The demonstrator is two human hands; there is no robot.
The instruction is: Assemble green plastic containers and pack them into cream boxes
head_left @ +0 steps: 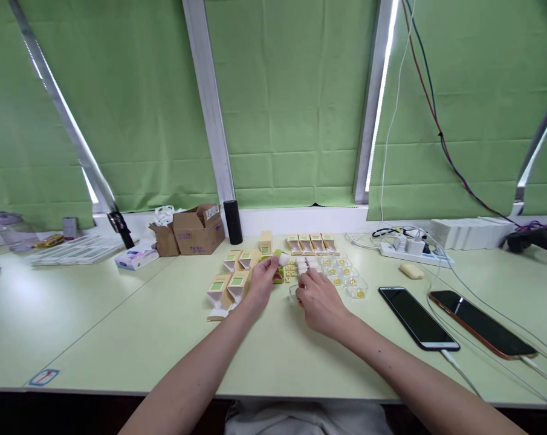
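Observation:
My left hand [265, 278] is closed, with a small white rounded piece [283, 259] between thumb and fingertips. Closer to me, my right hand [318, 299] has its fingers curled round a small clear plastic box [293, 290], mostly hidden behind them. Just beyond the right hand stand several white pieces [301, 264] in short rows. Tiny yellow pieces [291, 272] lie between the hands, by a green and red packet [278, 275] partly covered by my left hand. Clear boxes with yellow bits [357, 289] are grouped to the right. Open cream cartons [219, 291] stand to the left.
More cream cartons [312, 243] line the back. A brown cardboard box [198, 229], a black cylinder [233, 222] and a tissue pack [136, 257] are back left. Two phones [418, 317] with cables, a yellow case [411, 270] and a power strip [416, 252] occupy the right.

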